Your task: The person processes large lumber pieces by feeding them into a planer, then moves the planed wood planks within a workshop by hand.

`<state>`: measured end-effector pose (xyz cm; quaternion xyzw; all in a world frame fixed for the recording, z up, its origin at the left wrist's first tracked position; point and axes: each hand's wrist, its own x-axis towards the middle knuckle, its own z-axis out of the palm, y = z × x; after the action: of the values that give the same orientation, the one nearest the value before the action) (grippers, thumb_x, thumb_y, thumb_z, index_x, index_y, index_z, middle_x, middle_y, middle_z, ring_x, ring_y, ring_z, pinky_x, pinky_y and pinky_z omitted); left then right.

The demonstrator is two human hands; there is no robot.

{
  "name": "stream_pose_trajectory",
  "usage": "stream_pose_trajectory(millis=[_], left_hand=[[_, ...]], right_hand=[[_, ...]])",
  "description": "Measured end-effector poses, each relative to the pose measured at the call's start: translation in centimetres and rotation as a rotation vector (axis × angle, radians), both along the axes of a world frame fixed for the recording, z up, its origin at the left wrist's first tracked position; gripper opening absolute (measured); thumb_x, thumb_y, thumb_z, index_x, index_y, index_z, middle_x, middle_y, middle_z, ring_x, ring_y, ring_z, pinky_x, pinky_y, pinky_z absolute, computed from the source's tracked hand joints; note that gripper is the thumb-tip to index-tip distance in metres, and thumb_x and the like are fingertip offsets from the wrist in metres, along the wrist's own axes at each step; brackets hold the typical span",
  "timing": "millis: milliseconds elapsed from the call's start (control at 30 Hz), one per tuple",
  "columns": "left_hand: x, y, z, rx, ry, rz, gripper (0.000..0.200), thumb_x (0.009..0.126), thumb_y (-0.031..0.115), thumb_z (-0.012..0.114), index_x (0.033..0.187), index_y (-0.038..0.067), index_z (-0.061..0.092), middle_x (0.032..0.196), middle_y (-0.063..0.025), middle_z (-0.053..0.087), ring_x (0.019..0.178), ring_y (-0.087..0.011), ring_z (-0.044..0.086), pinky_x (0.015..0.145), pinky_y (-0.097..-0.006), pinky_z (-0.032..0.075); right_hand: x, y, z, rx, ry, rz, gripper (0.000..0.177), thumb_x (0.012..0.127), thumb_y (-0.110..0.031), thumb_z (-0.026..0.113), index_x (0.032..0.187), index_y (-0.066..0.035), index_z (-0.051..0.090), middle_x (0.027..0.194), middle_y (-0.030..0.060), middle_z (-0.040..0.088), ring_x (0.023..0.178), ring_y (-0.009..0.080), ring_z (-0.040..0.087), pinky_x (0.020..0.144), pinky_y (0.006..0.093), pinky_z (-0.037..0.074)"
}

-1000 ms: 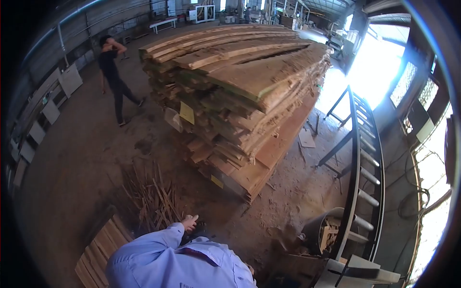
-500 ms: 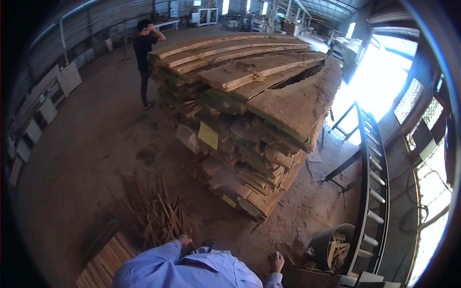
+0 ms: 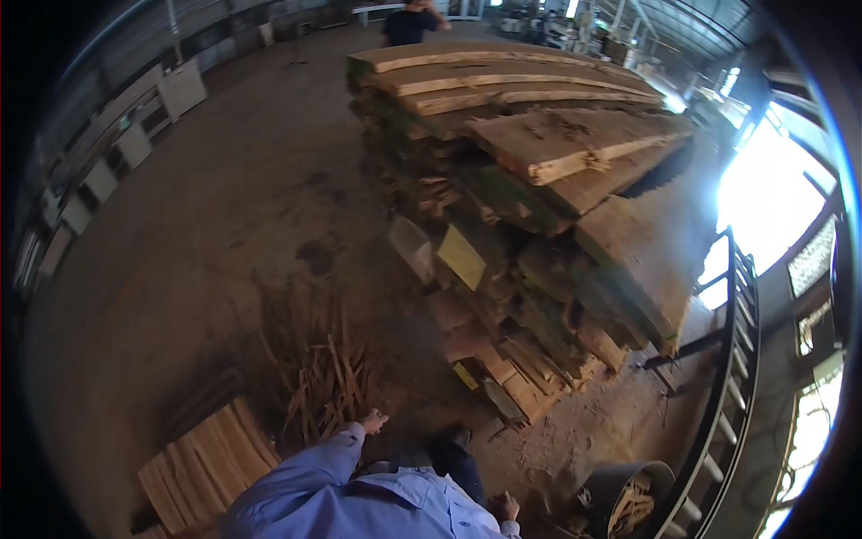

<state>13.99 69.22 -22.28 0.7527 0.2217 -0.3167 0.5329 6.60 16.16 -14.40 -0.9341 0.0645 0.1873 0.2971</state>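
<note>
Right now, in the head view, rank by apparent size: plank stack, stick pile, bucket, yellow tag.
1. plank stack
2. stick pile
3. bucket, partly cut off, so less sure
4. yellow tag

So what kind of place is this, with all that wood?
Probably a sawmill or timber workshop: a tall stack of rough-sawn slabs, a pile of thin wood offcuts, and a metal roller rack.

One fisheye camera, worn on the head, looks forward and steeply down. The wearer's light-blue shirt (image 3: 359,503) sits closest at six o'clock, with the left hand (image 3: 373,420) and right hand (image 3: 507,508) at its edges. The stack of rough brown wooden slabs (image 3: 539,207) stands near at one o'clock; the dusty concrete floor (image 3: 206,225) recedes toward ten o'clock.
</note>
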Motion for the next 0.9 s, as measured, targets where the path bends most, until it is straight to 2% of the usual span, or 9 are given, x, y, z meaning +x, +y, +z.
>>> stream_pose_trajectory(millis=[100,300,367,433,500,633,733,767,900], left_hand=[[1.0,-1.5,4.5,-0.034,0.231,0.318,0.041,0.094,0.042,0.061,0.116,0.008,0.054,0.101,-0.0107,0.067,0.08,-0.0244,0.068,0.066,-0.0383,0.053],[3.9,4.3,7.8,-0.199,0.082,0.665,0.049,0.096,0.044,0.059,0.12,0.002,0.061,0.11,-0.0142,0.067,0.092,-0.0274,0.069,0.078,-0.0396,0.057],[6.9,7.5,14.1,-0.239,-0.02,0.751,0.054,0.096,0.046,0.059,0.123,-0.001,0.061,0.107,-0.0135,0.068,0.098,-0.0266,0.068,0.085,-0.0387,0.057],[11.3,11.1,18.0,-0.169,-0.132,0.759,0.047,0.095,0.042,0.062,0.114,-0.001,0.066,0.103,-0.0113,0.07,0.098,-0.0241,0.069,0.085,-0.0361,0.057],[15.4,17.8,19.1,0.182,-0.713,0.159,0.041,0.093,0.04,0.065,0.109,0.002,0.07,0.107,-0.0098,0.07,0.096,-0.0201,0.069,0.085,-0.0351,0.056],[28.1,20.3,38.0,0.085,-0.825,0.726,0.047,0.094,0.043,0.062,0.115,0.002,0.066,0.111,-0.0099,0.068,0.101,-0.0256,0.065,0.092,-0.0381,0.052],[35.2,22.2,50.6,0.245,-0.994,0.799,0.051,0.095,0.046,0.06,0.12,0.001,0.062,0.114,-0.01,0.067,0.104,-0.0298,0.063,0.098,-0.0403,0.048],[38.6,25.0,52.4,0.412,-0.996,0.882,0.053,0.094,0.047,0.061,0.12,0.002,0.062,0.116,-0.0113,0.067,0.107,-0.0293,0.063,0.097,-0.0398,0.049],[47.2,28.1,61.7,0.594,-1.18,0.719,0.058,0.09,0.051,0.065,0.12,0.001,0.063,0.12,-0.0166,0.067,0.112,-0.0282,0.063,0.094,-0.0378,0.048]], right_hand=[[-6.3,-5.2,-15.9,-0.283,0.018,0.344,0.041,0.08,-0.045,0.072,0.091,-0.007,0.061,0.081,0.0183,0.07,0.065,0.0377,0.068,0.055,0.0496,0.054],[4.3,0.3,-11.3,0.356,0.427,-0.475,0.036,0.085,-0.038,0.069,0.094,-0.004,0.061,0.08,0.0181,0.069,0.062,0.0359,0.068,0.052,0.0464,0.053],[7.8,0.9,-11.5,0.596,0.425,-0.653,0.035,0.087,-0.036,0.068,0.095,-0.003,0.061,0.08,0.0181,0.069,0.061,0.0353,0.068,0.051,0.0454,0.053],[11.2,1.5,-12.7,0.831,0.372,-0.764,0.033,0.089,-0.034,0.067,0.095,-0.002,0.061,0.08,0.018,0.069,0.06,0.0346,0.068,0.05,0.0443,0.053],[15.0,2.0,-12.8,0.989,0.295,-0.808,0.032,0.091,-0.032,0.066,0.096,-0.002,0.061,0.08,0.0179,0.069,0.06,0.034,0.067,0.048,0.0432,0.053],[21.0,2.8,-7.1,0.907,0.168,-0.75,0.03,0.096,-0.026,0.061,0.101,0.004,0.059,0.087,0.0173,0.068,0.059,0.0298,0.067,0.045,0.0359,0.052],[21.1,2.1,-8.6,0.934,0.137,-0.923,0.033,0.095,-0.027,0.062,0.103,0.005,0.059,0.09,0.0189,0.069,0.056,0.0287,0.066,0.043,0.0358,0.052],[20.6,1.6,-8.2,0.834,0.228,-0.883,0.028,0.097,-0.02,0.059,0.112,0.003,0.061,0.1,0.0196,0.069,0.074,0.0281,0.07,0.06,0.0365,0.058],[19.4,3.0,-7.6,0.722,0.366,-0.945,0.029,0.096,-0.024,0.059,0.11,0.002,0.061,0.097,0.0179,0.068,0.073,0.0278,0.069,0.06,0.0361,0.057]])
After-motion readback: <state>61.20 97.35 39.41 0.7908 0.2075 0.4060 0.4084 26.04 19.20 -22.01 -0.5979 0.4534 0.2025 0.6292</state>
